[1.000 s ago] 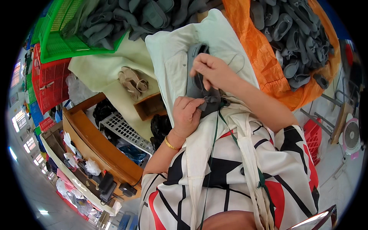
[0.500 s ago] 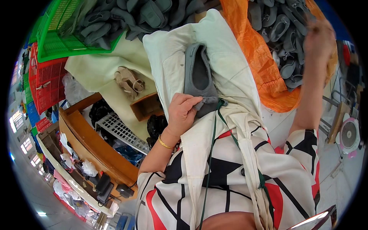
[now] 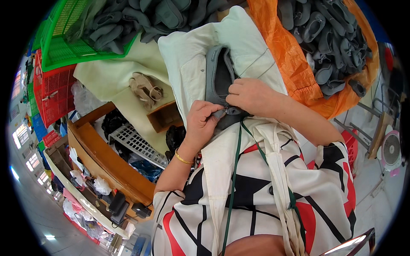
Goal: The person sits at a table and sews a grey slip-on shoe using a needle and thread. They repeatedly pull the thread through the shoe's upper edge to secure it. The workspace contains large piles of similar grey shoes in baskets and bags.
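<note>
A grey slip-on shoe (image 3: 210, 70) lies on the pale cloth over my lap, its opening facing up and its toe towards me. My left hand (image 3: 200, 123) pinches a small grey fabric piece (image 3: 232, 111) at the toe of the shoe. My right hand (image 3: 250, 96) is closed over the shoe's right edge, close to my left fingertips. Whatever lies between its fingers is too small or hidden to make out. A thin dark thread (image 3: 257, 62) loops over the cloth just beyond my right hand.
Many grey shoes fill an orange sack (image 3: 294, 64) at the right and a green crate (image 3: 92, 57) at the upper left. Beige sandals (image 3: 146, 90) rest on pale sheeting, above a small wooden box (image 3: 164, 118). A wooden drawer unit (image 3: 113, 149) stands left; a fan (image 3: 390, 149) stands right.
My right hand has come down and left from above the orange sack to the shoe on my lap. My left hand keeps its pinch at the toe.
</note>
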Available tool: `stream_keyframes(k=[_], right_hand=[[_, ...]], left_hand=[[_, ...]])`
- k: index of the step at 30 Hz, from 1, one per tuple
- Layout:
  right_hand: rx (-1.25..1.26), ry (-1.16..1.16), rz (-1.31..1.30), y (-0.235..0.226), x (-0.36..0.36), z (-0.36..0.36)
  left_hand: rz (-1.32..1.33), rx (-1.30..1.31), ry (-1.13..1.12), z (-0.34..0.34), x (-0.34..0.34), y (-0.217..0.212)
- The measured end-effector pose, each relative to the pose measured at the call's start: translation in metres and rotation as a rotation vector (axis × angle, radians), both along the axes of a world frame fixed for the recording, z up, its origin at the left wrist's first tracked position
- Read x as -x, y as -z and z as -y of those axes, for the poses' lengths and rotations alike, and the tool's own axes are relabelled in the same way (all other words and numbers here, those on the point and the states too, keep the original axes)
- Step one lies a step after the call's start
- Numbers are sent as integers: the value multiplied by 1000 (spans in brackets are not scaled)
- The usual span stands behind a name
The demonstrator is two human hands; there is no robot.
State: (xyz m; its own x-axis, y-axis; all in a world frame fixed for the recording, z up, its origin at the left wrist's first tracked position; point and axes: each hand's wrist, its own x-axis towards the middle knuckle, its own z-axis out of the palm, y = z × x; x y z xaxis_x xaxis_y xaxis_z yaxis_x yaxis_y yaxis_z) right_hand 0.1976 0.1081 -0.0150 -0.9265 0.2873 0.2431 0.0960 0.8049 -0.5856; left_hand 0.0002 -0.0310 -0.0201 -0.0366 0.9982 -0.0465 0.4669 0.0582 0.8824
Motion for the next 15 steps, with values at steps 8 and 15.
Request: stream_keyframes(k=[8,15], right_hand=[[-264,52,-26,-4,7,1],[-323,235,8,11,21,-5]], left_hand=[[-7,-35,-42,-1,-4,-2],[-27,-8,-53,-5,-4,-2]])
